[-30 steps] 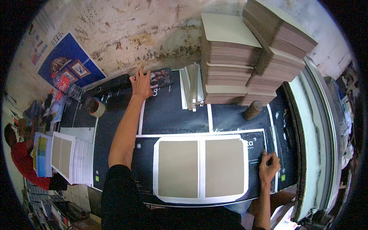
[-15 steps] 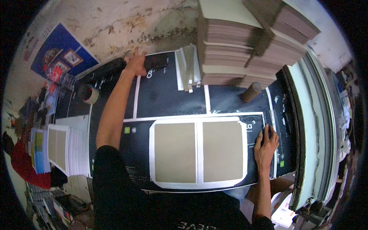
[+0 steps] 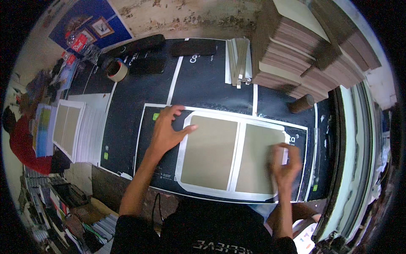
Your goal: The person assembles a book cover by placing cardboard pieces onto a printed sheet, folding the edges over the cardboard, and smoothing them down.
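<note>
A book cover blank lies flat on the dark tabletop: two grey boards (image 3: 210,153) side by side on a white paper sheet (image 3: 235,154) that shows as a border and a middle strip. My left hand (image 3: 167,133) is over the blank's upper left edge, fingers apart, its thumb reaching above the left board. At the right edge my right hand (image 3: 286,165) is blurred, with thumb and fingers curled together over the right board's side. Whatever is between those fingertips is too smeared to make out.
At the back right rises a tall stack of grey boards (image 3: 292,63), beside narrow strips (image 3: 239,63) and a brown cylinder (image 3: 301,103). Tape rolls (image 3: 116,70), dark objects (image 3: 146,44) and plastic bottles (image 3: 78,44) sit back left. A pile of similar blanks (image 3: 80,131) stands left.
My left hand has come back from the far side of the table to the blank's left edge. My right hand has moved left onto the blank's right edge, its fingers curling. The view has shifted.
</note>
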Demonstrator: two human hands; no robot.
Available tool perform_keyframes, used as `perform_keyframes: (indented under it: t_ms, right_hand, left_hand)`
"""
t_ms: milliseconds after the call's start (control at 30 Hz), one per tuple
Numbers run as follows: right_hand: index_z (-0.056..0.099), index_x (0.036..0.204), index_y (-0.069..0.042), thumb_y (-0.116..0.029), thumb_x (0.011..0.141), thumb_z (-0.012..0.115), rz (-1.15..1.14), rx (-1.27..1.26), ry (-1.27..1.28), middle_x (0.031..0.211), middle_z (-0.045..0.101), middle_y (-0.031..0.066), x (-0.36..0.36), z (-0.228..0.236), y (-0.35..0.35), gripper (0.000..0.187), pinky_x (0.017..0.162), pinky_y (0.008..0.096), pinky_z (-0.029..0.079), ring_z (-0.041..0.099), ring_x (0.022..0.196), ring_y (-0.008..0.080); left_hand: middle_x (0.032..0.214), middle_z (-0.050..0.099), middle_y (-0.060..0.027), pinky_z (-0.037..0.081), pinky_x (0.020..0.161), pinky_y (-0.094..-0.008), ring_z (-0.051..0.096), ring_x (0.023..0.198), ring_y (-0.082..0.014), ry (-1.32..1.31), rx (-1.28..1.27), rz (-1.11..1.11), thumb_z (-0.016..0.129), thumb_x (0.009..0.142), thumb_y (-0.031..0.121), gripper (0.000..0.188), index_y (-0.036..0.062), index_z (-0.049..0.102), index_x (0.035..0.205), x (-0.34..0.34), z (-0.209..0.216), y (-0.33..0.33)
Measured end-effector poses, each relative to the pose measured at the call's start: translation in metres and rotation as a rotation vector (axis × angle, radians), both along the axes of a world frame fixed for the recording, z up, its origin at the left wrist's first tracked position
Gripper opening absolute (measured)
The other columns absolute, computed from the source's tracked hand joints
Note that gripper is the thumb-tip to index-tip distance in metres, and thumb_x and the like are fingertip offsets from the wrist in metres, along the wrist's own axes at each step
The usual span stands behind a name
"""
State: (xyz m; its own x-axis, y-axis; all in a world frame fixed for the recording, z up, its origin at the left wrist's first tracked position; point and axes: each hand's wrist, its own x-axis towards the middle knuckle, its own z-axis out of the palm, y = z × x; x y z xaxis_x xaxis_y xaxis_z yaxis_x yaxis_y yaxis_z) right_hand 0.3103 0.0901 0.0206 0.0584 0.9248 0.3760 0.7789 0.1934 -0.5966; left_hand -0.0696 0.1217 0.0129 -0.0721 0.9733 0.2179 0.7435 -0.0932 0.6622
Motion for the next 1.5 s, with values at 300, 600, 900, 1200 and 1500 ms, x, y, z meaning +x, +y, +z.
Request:
perform_keyframes:
  t_ms: [300,600,900,1200,1500]
  right_hand:
    - [0.071,0.113,0.001,-0.007,0.091,0.069,0.577,-0.291,0.199,0.107,0.071,0.0233,-0.132,0.003,0.016,0.023,0.091,0.0483,0.055,0.068,0.099,0.0415]
    - [0.066,0.128,0.001,-0.002,0.095,0.065,0.817,-0.174,0.046,0.110,0.067,0.0242,-0.178,-0.011,0.107,0.033,0.083,0.0463,0.054,0.069,0.090,0.0386]
    - [0.067,0.112,0.004,-0.001,0.094,0.061,0.940,-0.232,-0.128,0.101,0.065,0.0237,-0.190,-0.003,0.129,0.019,0.086,0.0486,0.052,0.066,0.095,0.0435]
    - [0.067,0.106,0.004,0.000,0.096,0.061,0.932,-0.262,-0.076,0.099,0.064,0.0229,-0.193,-0.009,0.131,0.012,0.084,0.0482,0.051,0.064,0.093,0.0436]
    - [0.067,0.107,0.005,0.002,0.095,0.061,0.926,-0.236,-0.097,0.101,0.064,0.0233,-0.193,-0.006,0.128,0.013,0.085,0.0478,0.050,0.064,0.094,0.0423]
  left_hand:
    - [0.109,0.062,-0.0120,0.045,0.097,-0.0441,0.060,0.109,-0.0319,-0.090,-0.028,-0.132,0.096,0.065,0.028,0.058,0.0109,0.067,0.112,-0.006,-0.031,0.020]
    - [0.106,0.061,-0.0119,0.045,0.095,-0.0449,0.058,0.107,-0.0339,-0.119,0.064,-0.150,0.097,0.063,0.024,0.055,0.0108,0.066,0.107,-0.001,-0.035,0.019]
    - [0.107,0.059,-0.0150,0.047,0.093,-0.0450,0.059,0.108,-0.0352,-0.111,0.054,-0.033,0.096,0.066,0.022,0.060,0.0060,0.061,0.113,0.005,-0.034,0.006]
    - [0.107,0.058,-0.0149,0.048,0.093,-0.0455,0.057,0.107,-0.0360,-0.068,0.003,-0.076,0.097,0.066,0.027,0.061,0.0070,0.061,0.112,0.001,-0.042,0.014]
    - [0.107,0.058,-0.0153,0.047,0.093,-0.0468,0.056,0.108,-0.0364,-0.095,-0.008,-0.077,0.097,0.065,0.028,0.064,0.0073,0.060,0.112,0.002,-0.040,0.017]
